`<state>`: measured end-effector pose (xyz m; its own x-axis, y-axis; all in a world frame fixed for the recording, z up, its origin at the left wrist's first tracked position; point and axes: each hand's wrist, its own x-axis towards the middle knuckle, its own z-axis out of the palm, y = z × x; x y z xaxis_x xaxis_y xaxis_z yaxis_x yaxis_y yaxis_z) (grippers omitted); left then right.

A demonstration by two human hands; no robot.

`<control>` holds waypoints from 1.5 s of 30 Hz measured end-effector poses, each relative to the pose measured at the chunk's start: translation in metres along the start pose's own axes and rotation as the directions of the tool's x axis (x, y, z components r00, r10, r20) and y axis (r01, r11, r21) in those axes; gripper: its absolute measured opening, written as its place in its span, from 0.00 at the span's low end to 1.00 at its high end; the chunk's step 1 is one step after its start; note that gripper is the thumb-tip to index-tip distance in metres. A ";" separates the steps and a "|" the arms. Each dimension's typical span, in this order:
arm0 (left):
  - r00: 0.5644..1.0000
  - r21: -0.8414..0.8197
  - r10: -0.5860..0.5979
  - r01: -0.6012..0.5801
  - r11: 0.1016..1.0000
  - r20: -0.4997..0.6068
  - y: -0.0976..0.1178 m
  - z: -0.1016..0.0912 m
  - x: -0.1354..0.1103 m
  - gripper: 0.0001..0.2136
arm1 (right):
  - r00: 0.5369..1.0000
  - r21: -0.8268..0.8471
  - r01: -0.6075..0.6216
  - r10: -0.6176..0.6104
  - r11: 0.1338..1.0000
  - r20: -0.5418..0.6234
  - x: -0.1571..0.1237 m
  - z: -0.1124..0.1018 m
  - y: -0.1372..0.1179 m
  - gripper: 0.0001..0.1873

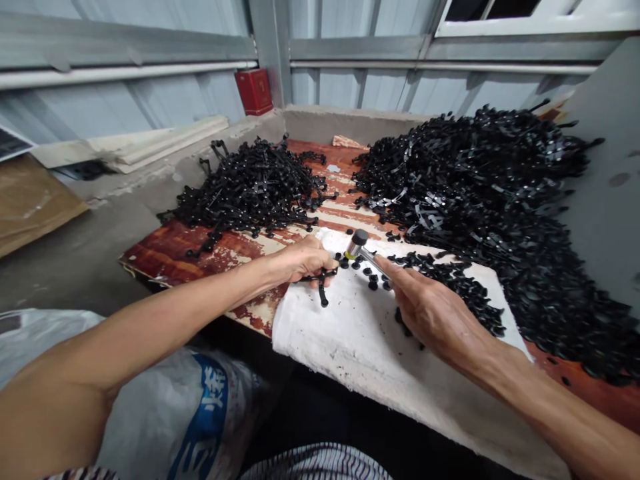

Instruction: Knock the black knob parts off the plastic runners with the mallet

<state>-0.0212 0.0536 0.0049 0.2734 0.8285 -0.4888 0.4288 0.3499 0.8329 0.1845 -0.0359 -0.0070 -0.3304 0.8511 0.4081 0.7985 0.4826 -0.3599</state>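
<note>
My left hand point(313, 261) is closed on a black plastic strip point(323, 291) with a rounded end, held over a white cloth point(325, 333). Fingers cover part of that strip. My right hand point(423, 300) grips the handle of a small mallet point(358, 244), which has a dark cap, a metal body and a yellow ring. The mallet's head is just right of my left fingertips, close above the cloth. Small black round pieces point(373, 281) lie scattered beneath and beside it, and more of them point(463, 287) spread out past my right hand.
A heap of black strips point(255, 190) sits at the back left of the worn red board point(165, 250). Larger black heaps point(475, 173) rise at the right, beside a grey panel point(605, 180). A red tin point(254, 91) stands in the corner; a white sack point(160, 407) is below left.
</note>
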 end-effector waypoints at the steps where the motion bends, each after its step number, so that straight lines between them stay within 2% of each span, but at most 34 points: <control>1: 1.000 0.005 -0.005 0.005 1.000 -0.003 -0.001 0.000 0.000 0.05 | 1.000 0.009 -0.015 0.015 1.000 -0.017 -0.001 0.001 0.001 0.29; 3: 1.000 0.015 -0.014 0.014 1.000 -0.018 -0.003 0.000 0.001 0.05 | 0.998 -0.003 -0.051 0.051 0.999 -0.030 -0.003 0.003 0.001 0.30; 7: 1.000 0.031 0.023 -0.022 0.999 -0.016 -0.005 -0.001 0.003 0.05 | 0.992 -0.052 -0.047 0.053 0.998 0.112 0.003 -0.003 -0.002 0.31; 8: 0.999 0.036 0.039 -0.039 0.999 -0.009 -0.004 -0.001 0.001 0.05 | 0.991 -0.014 -0.066 0.068 0.998 0.113 0.007 -0.007 -0.003 0.30; 10: 0.997 0.060 0.080 -0.081 0.995 0.020 0.000 0.000 -0.005 0.06 | 0.982 0.160 -0.180 0.168 0.971 0.085 0.018 -0.013 -0.005 0.28; 12: 0.984 0.117 0.149 -0.160 0.980 0.100 0.005 0.003 -0.014 0.08 | 0.947 0.367 -0.321 0.297 0.873 0.122 0.029 -0.017 -0.006 0.22; 15: 0.918 0.204 0.270 -0.336 0.920 0.291 0.009 0.010 -0.026 0.08 | 0.905 0.500 -0.423 0.327 0.755 0.272 0.039 -0.014 -0.007 0.09; 18: 0.867 0.246 0.331 -0.436 0.866 0.372 0.003 0.014 -0.030 0.07 | 0.857 0.566 -0.509 0.327 0.648 0.398 0.037 -0.006 -0.009 0.10; 20: 0.867 0.258 0.385 -0.469 0.845 0.317 -0.004 0.011 -0.029 0.07 | 0.835 0.613 -0.550 0.353 0.567 0.422 0.031 -0.002 -0.010 0.10; 22: 0.874 0.230 0.464 -0.486 0.843 0.145 -0.012 0.006 -0.030 0.12 | 0.823 0.660 -0.565 0.399 0.495 0.405 0.026 -0.001 -0.011 0.11; 24: 0.886 0.107 0.462 -0.455 0.884 -0.050 -0.018 0.001 -0.032 0.22 | 0.813 0.701 -0.562 0.448 0.439 0.371 0.023 -0.002 -0.011 0.12; 25: 0.912 0.001 0.401 -0.402 0.915 -0.083 -0.019 0.001 -0.033 0.24 | 0.808 0.717 -0.558 0.469 0.417 0.356 0.022 -0.002 -0.012 0.12; 26: 0.947 -0.119 0.316 -0.320 0.940 -0.056 -0.020 0.003 -0.035 0.24 | 0.804 0.731 -0.554 0.484 0.399 0.346 0.021 -0.002 -0.013 0.12; 27: 0.974 -0.233 0.227 -0.217 0.948 0.015 -0.020 0.006 -0.037 0.22 | 0.801 0.742 -0.550 0.493 0.384 0.339 0.021 -0.001 -0.014 0.13; 29: 0.980 -0.401 0.104 -0.029 0.916 0.167 -0.017 0.015 -0.039 0.16 | 0.798 0.755 -0.545 0.501 0.365 0.334 0.021 0.002 -0.017 0.14; 30: 0.978 -0.454 0.076 0.022 0.891 0.197 -0.015 0.020 -0.039 0.14 | 0.798 0.758 -0.543 0.504 0.360 0.332 0.021 0.004 -0.018 0.14; 34: 0.990 -0.522 0.054 0.021 0.852 0.128 -0.007 0.031 -0.036 0.07 | 0.788 0.751 -0.551 0.522 0.365 0.325 0.019 0.008 -0.018 0.14; 39: 0.999 -0.483 0.033 -0.025 0.875 0.009 -0.004 0.017 -0.011 0.08 | 0.763 0.728 -0.576 0.564 0.373 0.315 -0.001 0.001 -0.011 0.16; 41: 1.000 -0.472 0.007 -0.010 0.882 -0.008 -0.003 0.011 0.000 0.09 | 0.742 0.738 -0.589 0.583 0.330 0.332 -0.012 -0.004 -0.010 0.19; 45: 0.998 -0.457 -0.058 0.050 0.888 -0.004 0.001 0.006 0.012 0.11 | 0.683 0.787 -0.589 0.634 0.184 0.363 -0.029 -0.010 -0.015 0.21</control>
<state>-0.0123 0.0608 -0.0021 0.2443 0.8086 -0.5352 0.0006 0.5518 0.8340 0.1875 -0.0703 -0.0047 0.0977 0.9624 -0.2535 -0.0545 -0.2492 -0.9669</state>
